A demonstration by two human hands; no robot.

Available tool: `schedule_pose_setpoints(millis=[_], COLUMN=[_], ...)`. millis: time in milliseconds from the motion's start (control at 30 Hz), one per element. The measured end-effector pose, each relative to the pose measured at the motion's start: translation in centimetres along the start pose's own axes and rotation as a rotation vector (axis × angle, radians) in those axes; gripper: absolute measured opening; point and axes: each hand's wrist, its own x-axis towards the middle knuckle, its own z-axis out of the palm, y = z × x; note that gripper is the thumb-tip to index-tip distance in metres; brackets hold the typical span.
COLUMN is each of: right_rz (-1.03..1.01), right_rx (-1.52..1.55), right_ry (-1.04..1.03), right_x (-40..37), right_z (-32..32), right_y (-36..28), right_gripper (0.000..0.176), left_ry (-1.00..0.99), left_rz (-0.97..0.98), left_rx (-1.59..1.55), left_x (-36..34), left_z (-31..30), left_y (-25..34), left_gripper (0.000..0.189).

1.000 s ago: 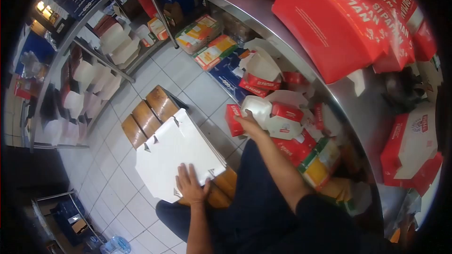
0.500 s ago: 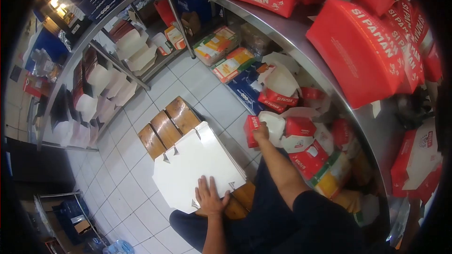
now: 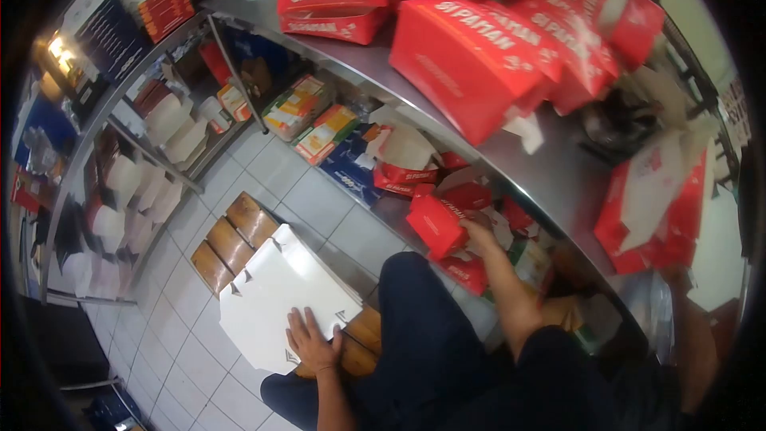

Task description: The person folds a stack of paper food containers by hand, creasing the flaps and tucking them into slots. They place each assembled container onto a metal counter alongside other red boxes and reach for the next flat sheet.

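Note:
My left hand [image 3: 313,341] lies flat with its fingers spread on a stack of white cardboard sheets [image 3: 279,295], which rests on a slatted wooden stool [image 3: 252,219]. Over at the lower shelf, my right hand [image 3: 479,229] is closed on the edge of a red box [image 3: 436,223]. Other red boxes lie right beside and beneath it, among them an open one [image 3: 407,175] with a white inside.
Red boxes [image 3: 471,56] are heaped on the metal counter [image 3: 550,183] at the upper right. A co-worker's arm [image 3: 694,335] shows at the right edge. Racks with folded cartons [image 3: 128,183] stand at the left, beyond the tiled floor [image 3: 175,295].
The view has swung to the right. The red box in my right hand now shows its broad side, held over the other boxes. My left hand remains on the white stack.

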Motion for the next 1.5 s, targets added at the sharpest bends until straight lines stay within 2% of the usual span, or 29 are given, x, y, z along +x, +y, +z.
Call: schedule_pose_setpoints(millis=[33, 100, 167, 233, 300, 367, 433, 500, 533, 600, 633, 700, 833, 900, 933, 1000, 1033, 1100, 1200, 1233, 1267, 1367, 1400, 1433, 1467, 1500], right_rz=[-0.005, -0.09, -0.059, -0.006, -0.108, -0.185, -0.155, -0.267, -0.275, -0.352, -0.356, -0.38, -0.297, -0.339, -0.288, -0.234, -0.19, -0.108, -0.085, -0.09, -0.096, -0.185, -0.27, -0.351, -0.456, -0.468], right_rx=[0.006, -0.209, -0.15, 0.002, -0.069, -0.34, -0.315, -0.591, -0.586, -0.768, -0.764, -0.891, -0.974, -1.12, -1.269, -1.261, -1.258, -1.285, -1.144, -1.055, -0.963, -0.86, -0.763, -0.664, -0.594, -0.577], right_ry=[0.018, -0.025, -0.021, 0.032, 0.024, -0.012, 0.033, 0.068, 0.071, 0.112, 0.114, 0.382, 0.531, 0.568, 0.607, 0.571, 0.524, 0.568, 0.582, 0.53, 0.479, 0.405, 0.31, 0.218, 0.192, 0.189], right_x=[-0.6, -1.6, -2.3, -4.1, -6.1, -5.6, -5.6, -6.8, -6.1, -3.9, -5.4, -8.5, -10.3, -9.7, -9.9, -7.2, -7.6, -9.3, -10.7, -11.5, -12.3, -14.2, -15.2, -16.3, -17.1, -17.4], right_z=[-1.9, -5.4, -8.2, -9.7, -11.2, -13.7, -15.4, -16.8, -18.1, -20.7, -20.1, -18.9, -18.5, -20.1, -20.5, -22.9, -23.2, -22.6, -21.4, -20.9, -20.3, -17.0, -15.8, -14.4, -12.9, -11.4], right_y=[-0.4, -1.0, -0.2, -1.2, -2.0, -0.1, 1.2, 1.0, 2.4, 6.6, 5.9, 4.6, 4.2, 6.1, 6.4, 12.3, 12.2, 14.1, 18.6, 19.8, 20.8, 21.0, 20.0, 18.5, 16.4, 15.1], right_gripper=[0.057, 0.053, 0.049, 0.036, 0.034, 0.032, 0.031, 0.03, 0.03, 0.034, 0.034, 0.036, 0.037, 0.041, 0.048, 0.05, 0.053, 0.051, 0.052, 0.053, 0.055, 0.054, 0.052, 0.051, 0.044, 0.044], left_ry=[0.0, 0.002, 0.04, 0.047, 0.062, 0.072, 0.069, 0.078, 0.086, 0.082, 0.088, 0.081, 0.084, 0.085, 0.083, 0.085, 0.081, 0.009, -0.091, -0.16, -0.14, -0.243, -0.208, -0.194, -0.208, -0.221], left_rz=[-0.01, 0.004, 0.019, 0.034, 0.042, 0.045, 0.047, 0.063, 0.066, 0.081, 0.082, 0.091, 0.103, 0.108, 0.121, 0.112, 0.118, 0.133, 0.18, 0.184, 0.177, 0.193, 0.224, 0.223, 0.318, 0.414], left_rx=[0.01, 0.007, 0.023, 0.028, 0.033, 0.019, 0.012, 0.0, -0.002, -0.015, -0.015, -0.032, -0.056, -0.068, -0.067, -0.076, -0.083, -0.122, -0.134, -0.134, -0.189, -0.246, -0.282, -0.267, -0.305, -0.342], left_x=[0.0, -0.1, -0.1, -0.1, -0.2, 0.1, -0.1, -0.1, -0.1, -0.2, -0.3, -0.2, -0.2, -0.4, -0.4, -0.4, -0.3, -0.5, -0.2, -0.1, 0.0, 0.9, 1.2, 1.7, 2.2, 2.8], left_z=[0.1, 0.3, 0.4, 0.3, 0.4, 0.2, -0.1, -0.1, -0.1, 0.0, -0.1, -0.1, -0.1, -0.3, -0.3, 0.0, -0.3, -1.5, -1.6, -1.4, -1.3, -2.7, -3.7, -4.4, -5.0, -5.6], left_y=[-0.1, -0.3, -0.3, -0.2, -0.3, 0.0, -0.1, -0.1, -0.2, -0.3, -0.4, -0.5, -0.5, -0.4, -0.6, -0.8, -0.3, -0.2, -1.4, -1.9, -2.4, -3.4, -3.1, -3.5, -3.8, -4.0], left_gripper=[0.08, 0.08, 0.08, 0.079, 0.079, 0.079, 0.079, 0.078, 0.078, 0.077, 0.077, 0.078, 0.079, 0.077, 0.077, 0.078, 0.078, 0.08, 0.084, 0.084, 0.082, 0.079, 0.065, 0.065, 0.054, 0.043])
